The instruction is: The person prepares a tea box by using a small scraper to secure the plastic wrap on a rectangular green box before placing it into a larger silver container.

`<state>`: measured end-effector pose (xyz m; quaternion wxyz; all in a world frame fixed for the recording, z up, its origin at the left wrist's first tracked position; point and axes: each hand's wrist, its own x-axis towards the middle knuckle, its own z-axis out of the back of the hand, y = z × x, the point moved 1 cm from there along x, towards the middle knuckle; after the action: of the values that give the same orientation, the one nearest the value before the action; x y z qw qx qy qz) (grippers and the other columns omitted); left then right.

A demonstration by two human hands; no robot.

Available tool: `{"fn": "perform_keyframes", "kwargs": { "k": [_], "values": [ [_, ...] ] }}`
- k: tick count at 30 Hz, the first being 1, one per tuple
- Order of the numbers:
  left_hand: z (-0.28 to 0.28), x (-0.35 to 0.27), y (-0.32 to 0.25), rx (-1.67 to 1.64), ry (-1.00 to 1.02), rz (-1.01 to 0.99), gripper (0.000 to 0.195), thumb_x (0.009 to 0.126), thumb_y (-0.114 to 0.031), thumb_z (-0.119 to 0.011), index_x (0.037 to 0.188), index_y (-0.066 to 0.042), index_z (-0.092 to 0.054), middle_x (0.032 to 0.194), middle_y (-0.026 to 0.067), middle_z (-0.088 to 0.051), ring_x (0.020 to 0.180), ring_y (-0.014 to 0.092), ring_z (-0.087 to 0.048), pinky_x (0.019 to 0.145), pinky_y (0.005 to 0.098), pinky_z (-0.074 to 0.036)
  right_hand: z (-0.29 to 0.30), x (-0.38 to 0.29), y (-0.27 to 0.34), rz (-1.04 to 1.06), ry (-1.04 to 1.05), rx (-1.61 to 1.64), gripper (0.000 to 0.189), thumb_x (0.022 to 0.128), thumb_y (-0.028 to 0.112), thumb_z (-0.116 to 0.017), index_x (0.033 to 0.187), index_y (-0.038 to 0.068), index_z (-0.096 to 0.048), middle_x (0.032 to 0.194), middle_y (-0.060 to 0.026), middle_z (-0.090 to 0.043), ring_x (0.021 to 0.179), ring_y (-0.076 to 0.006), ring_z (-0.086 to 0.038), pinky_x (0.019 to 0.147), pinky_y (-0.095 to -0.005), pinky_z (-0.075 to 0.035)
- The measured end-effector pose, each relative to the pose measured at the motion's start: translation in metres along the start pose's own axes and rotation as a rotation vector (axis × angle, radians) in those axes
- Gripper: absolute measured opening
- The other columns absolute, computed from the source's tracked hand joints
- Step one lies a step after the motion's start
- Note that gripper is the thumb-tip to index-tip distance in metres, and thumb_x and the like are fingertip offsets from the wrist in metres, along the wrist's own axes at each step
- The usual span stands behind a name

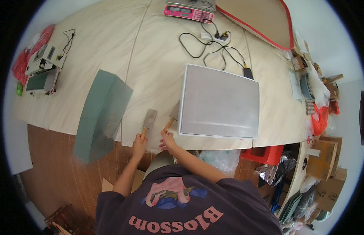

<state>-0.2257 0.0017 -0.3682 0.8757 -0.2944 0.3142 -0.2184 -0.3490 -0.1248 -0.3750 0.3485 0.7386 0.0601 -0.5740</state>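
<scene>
My left hand [140, 144] grips the wooden handle of a flat-bladed scraper [150, 118], its metal blade pointing away from me over the table. In my right hand [169, 141] is the wooden handle of a second scraper [169, 124], held near its end by the thumb and fingers. That blade reaches the left side of a grey-topped rectangular slab [220, 102] with a pale rim; whether they touch cannot be seen. To the left of my left hand, a large green rectangular block [104, 114] overhangs the table's front edge, with pale smudges on its side.
Black cables [211, 44] and a power adapter [248, 73] lie behind the slab. A pink scale [188, 13] and a red-edged tan board [261, 22] are farther back. A small machine [45, 70] stands far left. Cardboard boxes [321, 158] and bags crowd the right.
</scene>
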Motion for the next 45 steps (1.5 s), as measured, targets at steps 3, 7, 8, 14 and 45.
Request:
{"fn": "perform_keyframes", "kwargs": {
  "k": [3, 7, 8, 14, 45],
  "values": [
    [0.012, -0.036, -0.001, -0.121, -0.073, 0.065, 0.03, 0.091, -0.027, -0.059, 0.097, 0.001, -0.051, 0.079, 0.0227, -0.059, 0.076, 0.041, -0.06, 0.068, 0.0441, -0.046, -0.018, 0.024, 0.013, 0.038, -0.268, 0.091, 0.061, 0.09, 0.039, -0.052, 0.127, -0.001, -0.025, 0.098, -0.0244, -0.057, 0.057, -0.034, -0.063, 0.043, -0.0436, -0.054],
    [0.022, -0.077, 0.011, -0.118, -0.184, 0.087, 0.036, 0.091, -0.031, -0.059, 0.1, 0.003, -0.052, 0.085, 0.0234, -0.06, 0.08, 0.039, -0.06, 0.072, 0.0437, -0.045, -0.013, 0.066, 0.013, 0.114, -0.17, 0.035, 0.039, 0.092, 0.031, -0.047, 0.108, -0.002, -0.035, 0.077, -0.0199, -0.058, 0.045, -0.0313, -0.06, 0.038, -0.0407, -0.052],
    [0.027, -0.084, 0.009, -0.146, -0.188, 0.12, 0.037, 0.091, -0.032, -0.059, 0.101, 0.002, -0.052, 0.086, 0.0229, -0.061, 0.08, 0.038, -0.06, 0.073, 0.043, -0.046, -0.017, 0.064, 0.014, 0.141, -0.159, 0.037, 0.035, 0.093, 0.031, -0.045, 0.103, -0.002, -0.041, 0.07, -0.0173, -0.057, 0.043, -0.0302, -0.058, 0.038, -0.04, -0.052],
    [0.042, -0.098, -0.006, -0.302, -0.336, 0.123, 0.024, 0.091, -0.021, -0.058, 0.094, 0.001, -0.049, 0.077, 0.0106, -0.051, 0.07, 0.019, -0.05, 0.065, 0.034, -0.043, -0.029, -0.015, 0.0, 0.419, 0.14, -0.181, 0.024, 0.099, 0.027, -0.044, 0.092, 0.004, -0.043, 0.065, -0.006, -0.052, 0.045, -0.0146, -0.05, 0.039, -0.0295, -0.039],
    [-0.049, -0.062, -0.261, 0.17, -0.074, -0.376, 0.025, 0.092, -0.025, -0.054, 0.11, -0.007, -0.051, 0.103, 0.0111, -0.058, 0.084, 0.031, -0.063, 0.066, 0.0428, -0.051, 0.314, -0.191, 0.119, 0.604, -0.836, -1.174, 0.039, 0.091, 0.038, -0.054, 0.111, 0.005, -0.047, 0.073, -0.0216, -0.065, 0.072, -0.0397, -0.064, 0.065, -0.047, -0.048]
  ]
}}
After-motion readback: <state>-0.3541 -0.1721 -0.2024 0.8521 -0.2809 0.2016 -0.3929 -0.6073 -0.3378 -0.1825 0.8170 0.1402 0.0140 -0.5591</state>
